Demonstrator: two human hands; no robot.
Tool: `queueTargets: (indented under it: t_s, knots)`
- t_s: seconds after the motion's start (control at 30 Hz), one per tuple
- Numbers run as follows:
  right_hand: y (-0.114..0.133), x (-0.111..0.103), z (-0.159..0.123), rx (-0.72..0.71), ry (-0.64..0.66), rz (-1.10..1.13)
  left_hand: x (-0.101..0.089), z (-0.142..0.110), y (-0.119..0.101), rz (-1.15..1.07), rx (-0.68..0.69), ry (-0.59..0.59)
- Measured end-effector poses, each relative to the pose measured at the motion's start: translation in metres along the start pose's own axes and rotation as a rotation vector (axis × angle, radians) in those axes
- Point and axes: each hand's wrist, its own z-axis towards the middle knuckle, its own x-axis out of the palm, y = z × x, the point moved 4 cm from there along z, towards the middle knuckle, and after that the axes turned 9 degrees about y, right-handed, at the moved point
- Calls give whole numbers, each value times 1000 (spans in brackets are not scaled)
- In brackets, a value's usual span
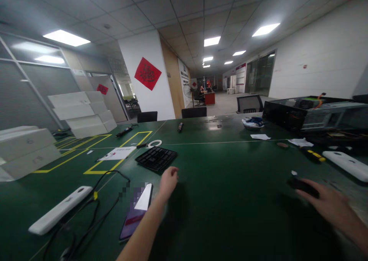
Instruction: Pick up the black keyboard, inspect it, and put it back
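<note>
My left hand [170, 179] is curled above the green table, just in front of a black tray with a grid of compartments [156, 158]. Whatever its fingers may hold is hidden. Below that forearm lies a smartphone [135, 219] with a bright reflection on its screen. On the right side, my right hand [327, 201] grips a small dark object with a white tip [304, 186]; blur hides its exact kind.
An open computer case [283, 115] stands at the back right, near a yellow-black tool [313, 153] and a white power strip [346, 165]. Another white power strip [61, 209] with black cables lies left. White boxes [83, 113] are stacked behind. A bowl [253, 125] holds blue material.
</note>
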Motion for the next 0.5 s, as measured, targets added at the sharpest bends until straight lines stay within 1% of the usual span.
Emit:
queueTargets:
  t_s: [0.03,0.1,0.13,0.2,0.23,0.27,0.37,0.43,0.5]
  knots:
    - [34,6,-6,-17,55,36,-5,6,-2,-89,-27,2]
    - [98,25,-19,-109,140,162,-21,19,-9,-115,-53,-13]
    - [124,37,-26,-137,188,219,-32,27,-11,-116,-62,-33]
    - [162,66,-40,-163,300,346,-56,42,-14,-86,-82,-89]
    - [174,80,-47,-172,351,395,-69,50,-15,-53,-93,-121]
    - [183,94,-54,-213,392,422,-81,57,-14,-8,-103,-150]
    - [194,124,-69,-344,442,381,-111,79,-8,198,-127,-194]
    - [195,135,-73,-423,481,308,-123,93,-1,383,-137,-178]
    - [194,139,-74,-437,526,272,-130,108,7,595,-145,-128]
